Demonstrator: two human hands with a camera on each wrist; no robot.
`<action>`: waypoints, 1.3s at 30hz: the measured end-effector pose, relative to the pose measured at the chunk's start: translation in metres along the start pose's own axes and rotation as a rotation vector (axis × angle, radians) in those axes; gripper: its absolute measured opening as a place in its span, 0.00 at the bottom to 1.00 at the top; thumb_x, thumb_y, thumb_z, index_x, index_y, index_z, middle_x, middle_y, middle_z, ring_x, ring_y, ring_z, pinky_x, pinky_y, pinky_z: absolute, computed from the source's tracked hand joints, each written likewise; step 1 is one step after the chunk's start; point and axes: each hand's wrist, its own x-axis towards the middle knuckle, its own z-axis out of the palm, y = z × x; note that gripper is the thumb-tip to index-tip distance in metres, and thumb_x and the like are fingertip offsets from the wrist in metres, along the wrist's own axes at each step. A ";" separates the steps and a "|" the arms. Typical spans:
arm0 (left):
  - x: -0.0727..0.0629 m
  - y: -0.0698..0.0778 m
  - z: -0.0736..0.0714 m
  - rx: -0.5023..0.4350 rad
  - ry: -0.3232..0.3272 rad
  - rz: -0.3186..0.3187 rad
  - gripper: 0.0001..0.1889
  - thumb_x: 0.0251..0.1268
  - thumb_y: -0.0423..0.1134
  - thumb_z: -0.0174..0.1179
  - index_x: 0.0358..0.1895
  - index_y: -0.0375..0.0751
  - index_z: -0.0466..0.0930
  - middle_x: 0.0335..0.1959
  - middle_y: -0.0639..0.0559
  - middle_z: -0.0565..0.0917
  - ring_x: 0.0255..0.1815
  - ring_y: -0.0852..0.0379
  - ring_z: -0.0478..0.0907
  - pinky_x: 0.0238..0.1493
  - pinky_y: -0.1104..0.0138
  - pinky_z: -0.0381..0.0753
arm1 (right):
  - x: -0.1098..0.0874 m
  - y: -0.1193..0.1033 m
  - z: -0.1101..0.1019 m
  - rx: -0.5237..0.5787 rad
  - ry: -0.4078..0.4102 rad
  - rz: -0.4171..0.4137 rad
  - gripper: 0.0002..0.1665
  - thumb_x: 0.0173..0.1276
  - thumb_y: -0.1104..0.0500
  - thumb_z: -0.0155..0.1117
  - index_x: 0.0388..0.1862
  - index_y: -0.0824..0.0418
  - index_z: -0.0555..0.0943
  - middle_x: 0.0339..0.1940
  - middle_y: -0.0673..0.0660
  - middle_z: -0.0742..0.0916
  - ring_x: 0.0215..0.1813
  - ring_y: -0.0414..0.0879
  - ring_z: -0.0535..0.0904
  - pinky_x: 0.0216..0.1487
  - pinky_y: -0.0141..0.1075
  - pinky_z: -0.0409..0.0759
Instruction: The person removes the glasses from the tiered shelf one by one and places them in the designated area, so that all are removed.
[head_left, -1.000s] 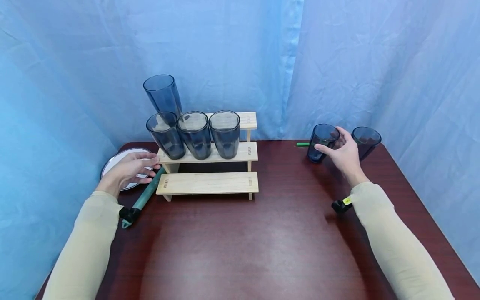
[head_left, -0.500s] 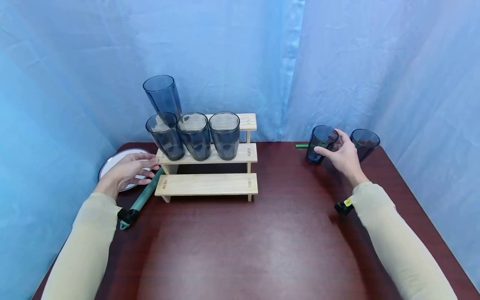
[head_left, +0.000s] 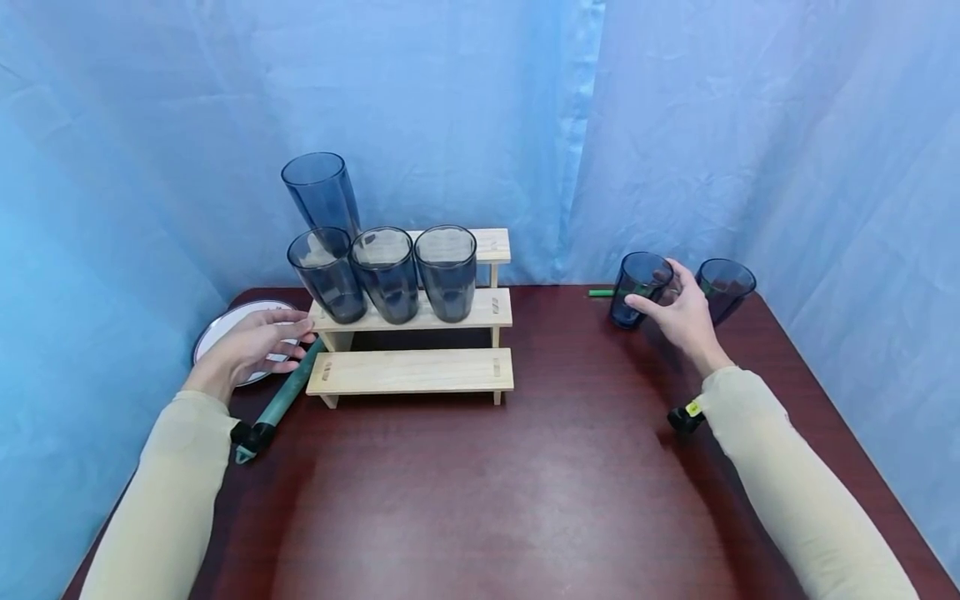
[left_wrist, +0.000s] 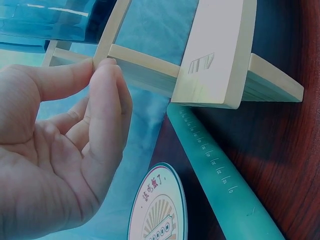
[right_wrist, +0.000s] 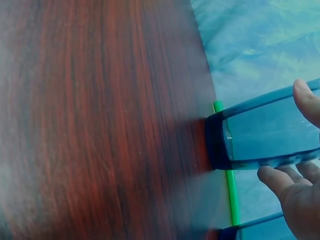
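A white plate (head_left: pixel 217 331) lies beside a teal roll (left_wrist: pixel 215 170); blue curtains (head_left: pixel 480 100) hang behind a green stick (head_left: pixel 600 292).

Blue curtains (head_left: pixel 465 100) flank the table (head_left: pixel 480 500), booth-like.

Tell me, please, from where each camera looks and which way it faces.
Head: worn on the head, facing forward and down over the table; both sleeved arms, left hand and right hand show.
Left wrist: worn there, facing the left hand at the wooden stand; only that hand shows.
Right wrist: worn there, facing a glass in the right hand; part of that hand shows.
Shared: head and left wrist both show the plate.
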 end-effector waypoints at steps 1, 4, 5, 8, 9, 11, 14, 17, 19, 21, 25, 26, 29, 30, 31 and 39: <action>0.000 0.000 0.000 0.001 0.000 0.001 0.36 0.78 0.53 0.54 0.77 0.32 0.57 0.58 0.41 0.78 0.47 0.50 0.80 0.44 0.65 0.85 | 0.000 0.000 0.001 0.004 0.000 -0.001 0.65 0.62 0.37 0.74 0.85 0.55 0.46 0.78 0.67 0.65 0.74 0.63 0.65 0.68 0.61 0.68; -0.001 0.000 -0.002 0.013 -0.002 0.004 0.36 0.79 0.53 0.53 0.77 0.32 0.56 0.59 0.40 0.78 0.48 0.49 0.80 0.44 0.65 0.85 | 0.000 -0.001 0.002 0.016 -0.004 -0.008 0.64 0.62 0.39 0.75 0.85 0.55 0.46 0.78 0.67 0.65 0.75 0.63 0.64 0.69 0.60 0.67; -0.001 0.000 -0.002 0.014 -0.001 0.003 0.36 0.79 0.54 0.53 0.77 0.32 0.56 0.60 0.40 0.77 0.48 0.49 0.80 0.45 0.65 0.85 | 0.000 -0.001 0.002 0.019 -0.005 -0.009 0.64 0.62 0.39 0.75 0.85 0.54 0.46 0.77 0.67 0.65 0.75 0.63 0.64 0.69 0.60 0.67; -0.001 -0.001 -0.003 0.014 -0.001 0.000 0.36 0.79 0.54 0.53 0.77 0.32 0.56 0.62 0.38 0.76 0.49 0.48 0.79 0.45 0.65 0.85 | 0.000 -0.003 0.001 0.029 -0.016 -0.014 0.64 0.63 0.39 0.74 0.85 0.54 0.45 0.77 0.66 0.65 0.76 0.63 0.63 0.69 0.60 0.66; -0.001 -0.001 -0.003 0.011 -0.001 0.000 0.36 0.79 0.54 0.53 0.77 0.32 0.56 0.62 0.37 0.75 0.50 0.47 0.79 0.45 0.65 0.85 | -0.001 -0.003 0.001 0.032 -0.023 -0.018 0.64 0.63 0.40 0.74 0.85 0.54 0.44 0.78 0.66 0.65 0.76 0.63 0.62 0.69 0.61 0.65; -0.001 -0.001 -0.002 0.007 0.000 0.001 0.36 0.79 0.54 0.54 0.76 0.32 0.57 0.62 0.36 0.75 0.50 0.47 0.79 0.45 0.65 0.85 | -0.001 -0.004 -0.001 0.029 -0.032 -0.024 0.66 0.64 0.40 0.74 0.85 0.52 0.41 0.79 0.65 0.62 0.77 0.63 0.61 0.70 0.61 0.65; -0.001 -0.001 -0.002 0.010 -0.001 0.004 0.36 0.79 0.54 0.54 0.76 0.32 0.56 0.62 0.36 0.75 0.49 0.47 0.79 0.45 0.65 0.85 | -0.001 -0.011 -0.004 0.019 -0.037 -0.060 0.67 0.64 0.41 0.74 0.85 0.49 0.37 0.82 0.63 0.58 0.80 0.60 0.56 0.73 0.59 0.61; 0.000 -0.001 -0.003 0.011 -0.001 0.003 0.36 0.78 0.54 0.54 0.76 0.32 0.56 0.61 0.37 0.76 0.49 0.48 0.80 0.45 0.65 0.85 | 0.000 -0.022 -0.005 -0.008 -0.007 -0.125 0.67 0.63 0.41 0.75 0.85 0.46 0.37 0.83 0.59 0.56 0.82 0.53 0.51 0.76 0.56 0.56; 0.000 0.000 -0.003 0.009 0.000 0.001 0.37 0.78 0.54 0.54 0.76 0.32 0.57 0.61 0.38 0.76 0.49 0.48 0.80 0.45 0.65 0.85 | 0.000 -0.033 -0.005 -0.043 0.021 -0.174 0.66 0.63 0.41 0.75 0.85 0.45 0.40 0.83 0.55 0.56 0.82 0.49 0.49 0.77 0.56 0.54; 0.000 0.000 -0.003 0.010 -0.001 0.003 0.37 0.78 0.54 0.54 0.77 0.32 0.56 0.60 0.38 0.77 0.48 0.48 0.80 0.45 0.65 0.85 | 0.000 -0.047 -0.004 -0.067 0.046 -0.220 0.63 0.63 0.40 0.75 0.85 0.43 0.44 0.83 0.52 0.57 0.82 0.46 0.49 0.77 0.56 0.53; 0.001 0.001 -0.002 0.007 0.001 -0.001 0.36 0.78 0.54 0.54 0.77 0.32 0.56 0.58 0.41 0.78 0.47 0.49 0.80 0.44 0.65 0.85 | -0.002 -0.085 0.000 -0.047 0.037 -0.280 0.60 0.63 0.40 0.75 0.84 0.42 0.48 0.83 0.47 0.58 0.81 0.41 0.51 0.78 0.50 0.54; 0.001 0.000 -0.002 0.006 0.000 0.000 0.36 0.79 0.53 0.54 0.77 0.33 0.56 0.57 0.42 0.78 0.47 0.50 0.80 0.44 0.65 0.85 | -0.002 -0.095 0.002 -0.020 0.020 -0.288 0.59 0.63 0.41 0.75 0.84 0.42 0.48 0.82 0.46 0.58 0.81 0.39 0.51 0.78 0.47 0.54; 0.001 0.000 -0.002 -0.002 -0.003 0.000 0.36 0.79 0.53 0.54 0.77 0.33 0.56 0.54 0.45 0.80 0.44 0.52 0.80 0.43 0.66 0.85 | -0.004 -0.129 0.009 0.086 -0.048 -0.303 0.58 0.64 0.45 0.75 0.84 0.44 0.49 0.82 0.45 0.59 0.80 0.36 0.52 0.79 0.41 0.53; 0.001 -0.001 -0.001 -0.005 -0.004 0.000 0.36 0.79 0.52 0.54 0.77 0.33 0.56 0.54 0.46 0.80 0.44 0.53 0.80 0.43 0.66 0.85 | -0.004 -0.140 0.012 0.115 -0.068 -0.307 0.58 0.64 0.46 0.76 0.84 0.45 0.49 0.82 0.45 0.59 0.80 0.36 0.52 0.78 0.41 0.54; 0.001 -0.001 -0.001 -0.004 -0.005 0.001 0.36 0.79 0.52 0.53 0.77 0.33 0.56 0.54 0.46 0.80 0.44 0.53 0.80 0.43 0.66 0.85 | -0.005 -0.151 0.015 0.139 -0.089 -0.310 0.58 0.64 0.47 0.76 0.84 0.46 0.49 0.82 0.46 0.59 0.80 0.37 0.53 0.78 0.40 0.54; 0.000 -0.003 0.001 -0.004 -0.011 -0.006 0.36 0.78 0.54 0.54 0.77 0.33 0.56 0.58 0.41 0.78 0.46 0.50 0.80 0.44 0.65 0.85 | -0.007 -0.219 0.051 0.263 -0.221 -0.371 0.58 0.63 0.50 0.78 0.84 0.48 0.52 0.80 0.46 0.65 0.78 0.38 0.59 0.75 0.38 0.61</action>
